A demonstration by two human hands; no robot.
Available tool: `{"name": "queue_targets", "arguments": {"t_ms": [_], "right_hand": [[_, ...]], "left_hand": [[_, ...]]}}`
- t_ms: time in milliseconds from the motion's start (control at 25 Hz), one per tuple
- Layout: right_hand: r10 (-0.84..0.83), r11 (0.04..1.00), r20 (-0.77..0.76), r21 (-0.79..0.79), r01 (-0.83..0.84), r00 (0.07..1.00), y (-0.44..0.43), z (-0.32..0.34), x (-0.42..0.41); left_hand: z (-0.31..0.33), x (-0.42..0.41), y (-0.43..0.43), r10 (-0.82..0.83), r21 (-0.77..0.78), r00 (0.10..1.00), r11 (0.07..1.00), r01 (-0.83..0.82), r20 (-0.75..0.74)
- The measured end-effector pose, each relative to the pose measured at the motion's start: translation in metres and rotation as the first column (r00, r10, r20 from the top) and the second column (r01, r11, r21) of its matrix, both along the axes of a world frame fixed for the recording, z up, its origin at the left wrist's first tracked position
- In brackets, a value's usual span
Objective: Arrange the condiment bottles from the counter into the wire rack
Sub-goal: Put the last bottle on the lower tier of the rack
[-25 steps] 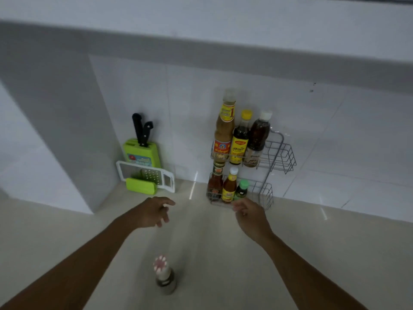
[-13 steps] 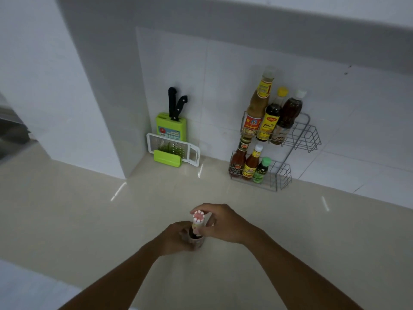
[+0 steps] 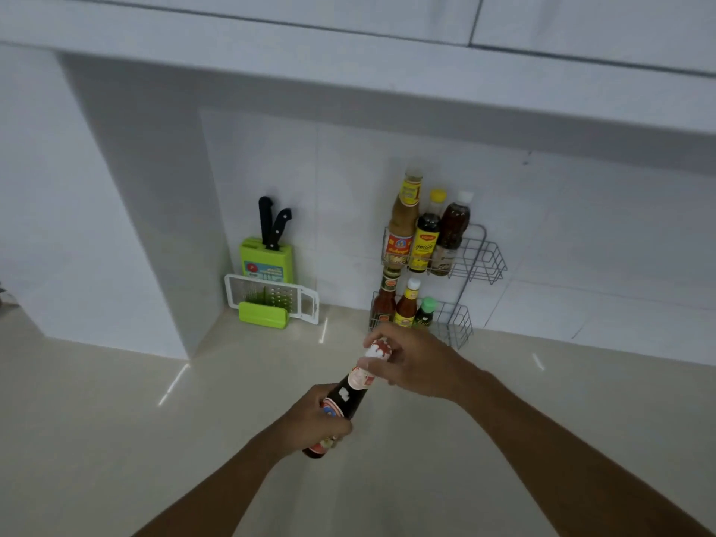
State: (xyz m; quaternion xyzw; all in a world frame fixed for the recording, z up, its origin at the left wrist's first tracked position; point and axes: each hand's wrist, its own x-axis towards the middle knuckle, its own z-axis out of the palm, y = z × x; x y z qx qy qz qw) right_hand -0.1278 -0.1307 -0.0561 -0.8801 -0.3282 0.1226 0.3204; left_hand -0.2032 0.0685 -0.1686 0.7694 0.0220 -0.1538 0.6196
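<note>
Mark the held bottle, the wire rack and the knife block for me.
held bottle [image 3: 350, 395]: head view, on its dark neck.
wire rack [image 3: 489, 259]: head view, on the upper basket's empty right end.
knife block [image 3: 266, 261]: head view, on its green front.

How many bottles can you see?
7. Three stand on the wire rack top shelf, three on the bottom shelf, and both hands hold a dark bottle. None seem hidden.
</note>
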Motion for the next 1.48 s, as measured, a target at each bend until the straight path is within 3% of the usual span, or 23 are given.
{"name": "queue_targets", "arguments": {"t_ms": [40,120,160,240,320,440,520,600,680,720,760,840,920,960,1080,1160,1240,1280,1320,1360,1400,1440,1480], "right_hand": [[0.098,0.991,0.253,-0.112,-0.071,0.962,-0.009,0.012,0.007],[0.261,0.964,0.672,-0.225,-0.144,0.693,-0.025,0.03,0.023],[0.285,0.958,0.76,-0.246,-0.147,0.585,-0.031,0.037,0.03],[0.231,0.972,0.81,-0.215,-0.094,0.539,-0.038,0.045,0.037],[0.084,0.993,0.788,-0.118,0.016,0.61,-0.041,0.047,0.037],[-0.155,0.987,0.61,0.063,0.147,0.777,-0.036,0.045,0.036],[-0.24,0.968,0.556,0.074,0.24,0.796,-0.033,0.048,0.039],[-0.253,0.914,0.596,-0.111,0.39,0.762,-0.032,0.054,0.044],[-0.204,0.801,0.619,-0.34,0.493,0.759,-0.032,0.06,0.049],[-0.186,0.755,0.606,-0.416,0.507,0.774,-0.032,0.061,0.05],[-0.185,0.738,0.58,-0.451,0.502,0.793,-0.032,0.063,0.052],[-0.225,0.798,0.47,-0.414,0.438,0.854,-0.039,0.071,0.06],[-0.18,0.924,0.366,-0.255,0.285,0.913,-0.053,0.079,0.07],[-0.077,0.964,0.401,-0.205,0.171,0.913,-0.06,0.085,0.076],[0.18,0.957,0.539,-0.289,-0.021,0.823,-0.067,0.093,0.088],[0.106,0.975,0.488,-0.223,0.006,0.866,-0.058,0.089,0.09],[-0.102,0.988,0.385,-0.067,0.138,0.917,-0.049,0.08,0.093],[-0.199,0.975,0.333,-0.031,0.221,0.922,-0.047,0.076,0.095],[-0.289,0.95,0.274,-0.04,0.311,0.917,-0.045,0.072,0.096],[-0.378,0.916,0.204,-0.058,0.397,0.903,-0.044,0.068,0.098],[-0.465,0.877,0.116,-0.075,0.474,0.878,-0.042,0.065,0.096],[-0.521,0.849,0.024,-0.092,0.521,0.853,-0.042,0.063,0.096],[-0.541,0.84,-0.069,-0.099,0.534,0.838,-0.043,0.063,0.094]], "left_hand": [[0.017,0.005,0.0,-0.071,-0.022,0.997,0.997,0.071,0.013],[0.046,0.017,-0.005,-0.205,-0.042,0.979,0.978,0.206,0.022],[0.057,0.021,-0.009,-0.239,-0.051,0.971,0.969,0.24,0.022],[0.072,0.03,-0.02,-0.234,-0.069,0.972,0.969,0.236,0.035],[0.078,0.038,-0.036,-0.165,-0.094,0.985,0.981,0.17,0.052],[0.08,0.047,-0.06,-0.064,-0.163,0.997,0.984,0.071,0.048],[0.079,0.053,-0.073,0.042,-0.152,0.998,0.988,-0.035,0.041],[0.077,0.063,-0.085,0.232,0.114,0.963,0.962,-0.247,0.135],[0.082,0.068,-0.096,0.268,0.495,0.897,0.761,-0.42,0.35],[0.084,0.069,-0.1,0.248,0.579,0.876,0.67,-0.464,0.414],[0.081,0.072,-0.101,0.244,0.59,0.864,0.647,-0.484,0.441],[0.075,0.077,-0.1,0.244,0.517,0.901,0.752,-0.409,0.359],[0.075,0.085,-0.09,0.194,0.266,0.963,0.934,-0.24,0.189],[0.078,0.088,-0.085,0.114,0.141,0.985,0.981,-0.131,0.126],[0.094,0.096,-0.073,-0.113,0.005,0.991,0.994,0.113,0.072],[0.099,0.102,-0.07,-0.128,-0.037,0.99,0.991,0.13,0.068],[0.101,0.107,-0.071,-0.033,0.085,0.99,0.996,0.022,0.135],[0.1,0.109,-0.072,0.002,0.258,0.976,0.964,-0.06,0.218],[0.097,0.109,-0.073,0.019,0.464,0.948,0.869,-0.173,0.318],[0.094,0.108,-0.076,0.006,0.634,0.9,0.707,-0.311,0.435],[0.091,0.107,-0.08,-0.029,0.71,0.846,0.558,-0.429,0.533],[0.09,0.105,-0.083,-0.044,0.727,0.815,0.482,-0.49,0.578],[0.087,0.104,-0.085,-0.046,0.728,0.812,0.474,-0.494,0.581]]}}
